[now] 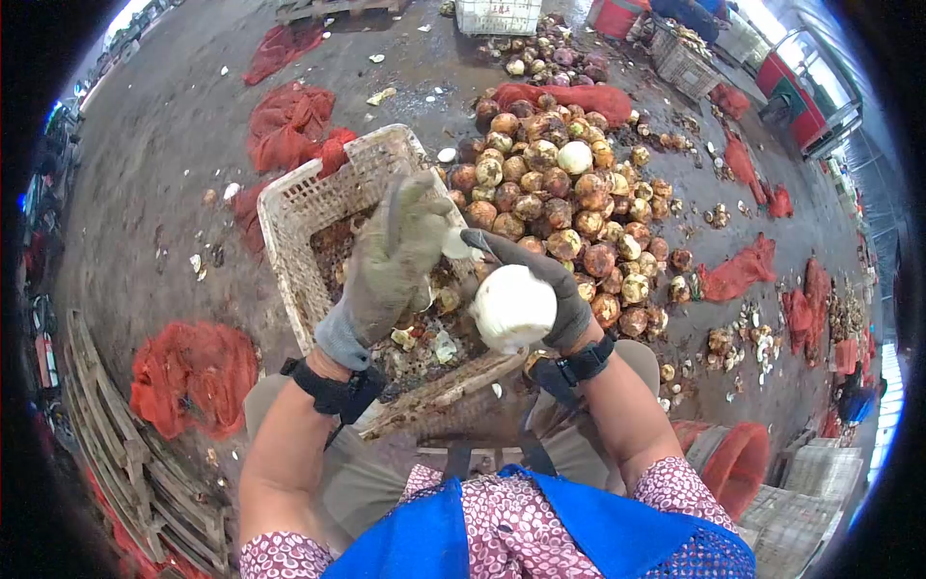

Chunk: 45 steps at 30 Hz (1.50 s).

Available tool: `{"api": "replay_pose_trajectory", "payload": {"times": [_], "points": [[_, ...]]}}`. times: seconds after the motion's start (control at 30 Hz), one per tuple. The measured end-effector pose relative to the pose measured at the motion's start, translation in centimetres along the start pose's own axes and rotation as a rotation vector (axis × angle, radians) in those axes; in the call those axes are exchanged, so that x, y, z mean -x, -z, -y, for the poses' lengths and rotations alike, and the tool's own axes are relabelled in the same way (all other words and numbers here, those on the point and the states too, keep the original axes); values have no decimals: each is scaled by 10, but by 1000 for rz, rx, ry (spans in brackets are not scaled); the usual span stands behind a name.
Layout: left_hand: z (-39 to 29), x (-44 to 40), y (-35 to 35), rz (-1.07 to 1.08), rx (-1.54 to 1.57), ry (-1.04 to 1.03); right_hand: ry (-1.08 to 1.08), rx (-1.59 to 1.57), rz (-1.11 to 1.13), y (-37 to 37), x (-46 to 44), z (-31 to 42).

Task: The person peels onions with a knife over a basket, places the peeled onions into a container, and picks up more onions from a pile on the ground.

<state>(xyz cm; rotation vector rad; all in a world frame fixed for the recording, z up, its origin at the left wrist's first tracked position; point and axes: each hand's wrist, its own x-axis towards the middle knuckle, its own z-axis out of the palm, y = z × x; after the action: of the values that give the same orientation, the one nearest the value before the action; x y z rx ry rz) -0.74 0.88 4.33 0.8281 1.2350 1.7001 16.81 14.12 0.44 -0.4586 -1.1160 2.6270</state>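
In the head view, my right hand, in a dark grey glove, is closed around a peeled white onion. Its thumb side points toward my left hand. My left hand, in a dirty grey-green glove, is above a plastic crate, its fingers partly curled. A pale, thin piece of onion skin shows at its fingertips, next to the tip of the right glove. The white crate sits tilted before my knees, with skins and scraps inside.
A large heap of onions lies beyond the crate to the right, with a red net bag on it. More red nets lie on the floor. Wooden pallets stand at left, a red bucket at right.
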Motion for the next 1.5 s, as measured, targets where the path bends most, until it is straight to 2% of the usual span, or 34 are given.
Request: {"api": "replay_pose_trajectory", "payload": {"times": [0.07,0.1,0.17,0.2,0.27,0.3,0.33,0.37,0.43,0.47,0.5,0.53,0.57,0.63,0.67,0.77,0.83,0.9,0.93,0.97,1.0,1.03,1.07,1.1,1.13,1.2,1.23,1.3,1.37,1.4,1.43,1.5], "points": [[20,2,5,95,-180,-30,-73,-4,180,6,6,-1],[30,5,1,112,-227,-93,-82,-4,175,5,8,-3],[38,1,14,365,-756,-173,-220,-121,278,3,13,-2],[32,2,15,368,-751,-176,-220,-117,273,6,14,-3],[14,4,15,180,-573,76,-137,-192,265,17,14,-9],[32,-3,31,82,-444,-179,-95,-213,224,20,20,-5],[16,-1,28,-67,-438,-123,-53,-233,184,23,25,0],[29,-8,52,-73,-376,19,-9,-251,145,26,29,5],[35,-6,62,-29,-952,50,217,-233,-92,38,57,16],[41,-1,61,25,-1436,61,283,-351,-90,48,75,26],[42,5,56,134,-1529,167,351,-467,-80,59,93,36],[44,10,52,240,-1624,273,667,377,-491,79,130,39],[50,11,56,276,-1622,255,782,386,-590,82,162,48],[59,9,68,165,-1586,347,925,88,-612,99,236,72],[54,11,64,180,-1593,337,984,19,-643,113,276,81],[43,21,53,149,-1655,436,1109,-41,-798,152,395,94],[47,28,57,204,-1695,447,1142,-45,-1036,181,472,89],[67,31,71,162,-1623,561,1064,84,-1426,224,551,65],[77,34,81,167,-1599,443,987,205,-1631,259,595,46],[83,38,85,169,-1570,329,825,27,-1762,220,578,42],[82,37,81,153,-1534,464,688,28,-2060,248,604,26],[89,37,83,143,-1530,497,682,114,-2130,262,619,1],[98,37,89,135,-1508,441,83,425,-2475,270,642,-16],[103,40,94,126,-1488,384,-245,568,-2599,272,656,-33],[95,44,83,114,-1492,409,-396,639,-2628,269,661,-40],[72,45,47,132,-1575,384,-529,785,-2634,263,664,-43],[77,44,50,139,-1577,401,-550,884,-2619,259,662,-38],[95,38,55,172,-1557,296,-472,1143,-2560,256,644,-22],[81,32,27,182,-1570,373,-209,1427,-2391,262,608,-9],[78,29,19,215,-1527,319,36,1469,-2240,271,580,-6],[78,27,16,251,-1485,268,299,1384,-2059,283,546,-6],[84,24,18,268,-1471,311,643,1184,-1734,298,463,-15]]}}
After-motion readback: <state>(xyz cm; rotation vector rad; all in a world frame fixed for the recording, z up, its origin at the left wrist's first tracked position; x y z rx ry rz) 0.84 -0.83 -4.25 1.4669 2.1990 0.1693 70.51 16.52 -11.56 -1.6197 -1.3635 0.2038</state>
